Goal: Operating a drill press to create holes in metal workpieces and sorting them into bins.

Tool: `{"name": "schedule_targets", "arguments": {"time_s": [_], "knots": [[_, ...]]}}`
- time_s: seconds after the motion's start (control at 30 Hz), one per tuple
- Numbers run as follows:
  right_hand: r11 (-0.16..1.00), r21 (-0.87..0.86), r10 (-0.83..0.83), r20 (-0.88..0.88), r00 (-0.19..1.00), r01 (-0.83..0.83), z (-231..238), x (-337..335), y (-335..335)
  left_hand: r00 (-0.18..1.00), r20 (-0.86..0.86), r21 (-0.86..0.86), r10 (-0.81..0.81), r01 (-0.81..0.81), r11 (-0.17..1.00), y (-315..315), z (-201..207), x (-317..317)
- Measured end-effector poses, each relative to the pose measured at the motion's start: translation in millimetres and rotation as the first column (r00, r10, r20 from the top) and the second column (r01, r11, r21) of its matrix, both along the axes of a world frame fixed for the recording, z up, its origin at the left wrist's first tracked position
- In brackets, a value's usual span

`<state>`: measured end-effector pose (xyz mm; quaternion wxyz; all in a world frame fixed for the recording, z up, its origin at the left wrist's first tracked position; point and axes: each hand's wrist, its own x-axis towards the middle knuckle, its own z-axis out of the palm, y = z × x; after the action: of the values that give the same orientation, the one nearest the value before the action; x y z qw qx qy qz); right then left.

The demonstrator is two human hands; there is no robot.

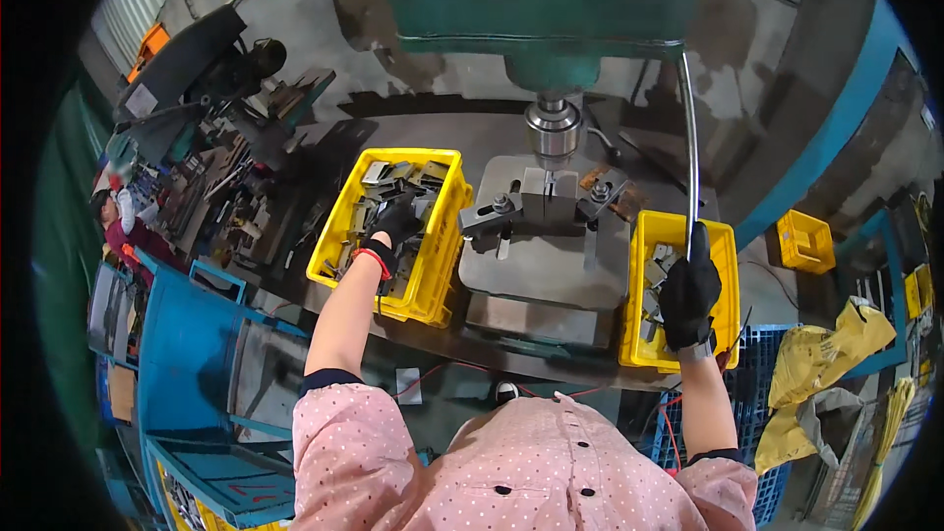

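Pink dotted shirt cloth lies nearest me; left of the drill chuck, my gloved left fingers reach among metal pieces in a yellow bin, but I cannot tell how far open they are or whether they hold any, while my right fingers are curled round the lever right of the drill chuck. I judge the pieces stiff, fairly light and perhaps slick, best pinched by their flat sides.
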<state>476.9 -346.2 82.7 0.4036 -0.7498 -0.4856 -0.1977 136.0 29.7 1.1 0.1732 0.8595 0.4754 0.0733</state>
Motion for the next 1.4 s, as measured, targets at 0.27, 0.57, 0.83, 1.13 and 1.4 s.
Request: {"name": "schedule_targets", "arguments": {"time_s": [0.27,0.57,0.83,1.13,1.4], "knots": [[0.995,0.096,-0.03,0.145,0.989,0.016,5.7,-6.4,4.7,0.982,0.168,0.018,0.086,-0.09,0.996,30.0,-26.7,-31.3],[0.993,0.114,-0.018,0.078,0.997,0.009,7.3,-5.4,-4.9,0.679,0.634,-0.54,0.371,0.046,0.84,-46.6,54.2,-36.7],[0.978,0.175,0.132,-0.113,0.985,-0.111,15.9,-13.2,-18.9,0.568,0.726,-0.625,0.388,0.309,0.717,-122.0,95.9,-30.8],[0.957,0.231,0.211,-0.141,0.967,-0.175,36.9,-25.4,-24.2,0.407,0.829,-0.542,0.383,0.421,0.727,-155.2,95.7,-25.7],[0.954,0.234,0.229,-0.158,0.961,-0.188,46.3,-27.9,-31.0,0.671,0.668,-0.511,0.322,0.099,0.854,-156.1,63.4,-46.8]]}}
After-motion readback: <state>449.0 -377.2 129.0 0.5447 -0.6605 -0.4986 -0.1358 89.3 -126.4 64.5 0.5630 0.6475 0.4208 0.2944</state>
